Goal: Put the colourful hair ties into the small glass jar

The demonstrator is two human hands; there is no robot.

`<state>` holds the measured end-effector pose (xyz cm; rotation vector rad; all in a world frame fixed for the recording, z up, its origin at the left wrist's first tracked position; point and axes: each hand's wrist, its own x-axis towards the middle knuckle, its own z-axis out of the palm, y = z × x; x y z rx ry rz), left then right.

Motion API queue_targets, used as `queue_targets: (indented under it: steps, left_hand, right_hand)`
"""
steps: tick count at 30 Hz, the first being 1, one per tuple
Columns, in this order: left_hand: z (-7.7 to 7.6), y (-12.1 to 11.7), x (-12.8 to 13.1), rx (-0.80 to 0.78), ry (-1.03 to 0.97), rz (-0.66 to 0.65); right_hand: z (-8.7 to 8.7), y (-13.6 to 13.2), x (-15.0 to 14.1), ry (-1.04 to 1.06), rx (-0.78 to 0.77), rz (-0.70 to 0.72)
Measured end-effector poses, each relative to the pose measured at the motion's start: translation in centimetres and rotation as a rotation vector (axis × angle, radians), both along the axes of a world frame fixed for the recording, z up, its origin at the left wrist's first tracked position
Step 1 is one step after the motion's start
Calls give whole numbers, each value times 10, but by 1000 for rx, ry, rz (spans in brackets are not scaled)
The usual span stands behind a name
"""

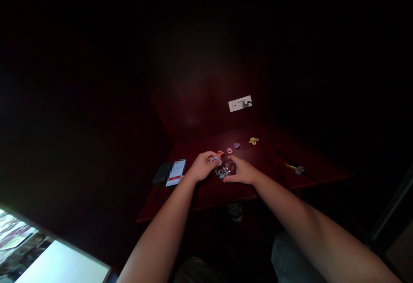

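My right hand (241,171) is wrapped round the side of a small clear round container (226,169), which looks like a glass bowl or jar. Pale blue bits show low inside it. At its left rim, my left hand (204,166) is closed with a light blue band (213,159), like a hair tie, between thumb and fingers. Just beyond the container lie small coloured bundles that look like hair ties: an orange-red bundle (220,153), a pink bundle (229,150), a purple bundle (236,145) and, farther right, a yellow bundle (253,141).
A phone (176,172) with a lit screen rests against a dark object (160,173) on the left of the dark red table (200,197). On the right lie a black cable (278,149) and a yellow-and-grey item (299,170). A wall socket (240,103) holds a plug.
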<state>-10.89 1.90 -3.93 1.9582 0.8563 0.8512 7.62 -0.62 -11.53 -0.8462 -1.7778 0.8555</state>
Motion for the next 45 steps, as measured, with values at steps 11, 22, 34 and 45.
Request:
queue_targets:
  steps: [11, 22, 34, 45]
  left_hand:
    - [-5, 1, -4, -79, -110, 27]
    - [-6, 1, -8, -26, -123, 32]
    - [5, -9, 2, 68, -64, 29]
    - [-5, 0, -4, 76, -1, 30]
  right_hand:
    - [6, -6, 1, -18, -15, -20]
    - [10, -7, 2, -20, 84, -48]
    - [10, -6, 1, -55, 153, -75]
    - [2, 0, 0, -9, 104, -24]
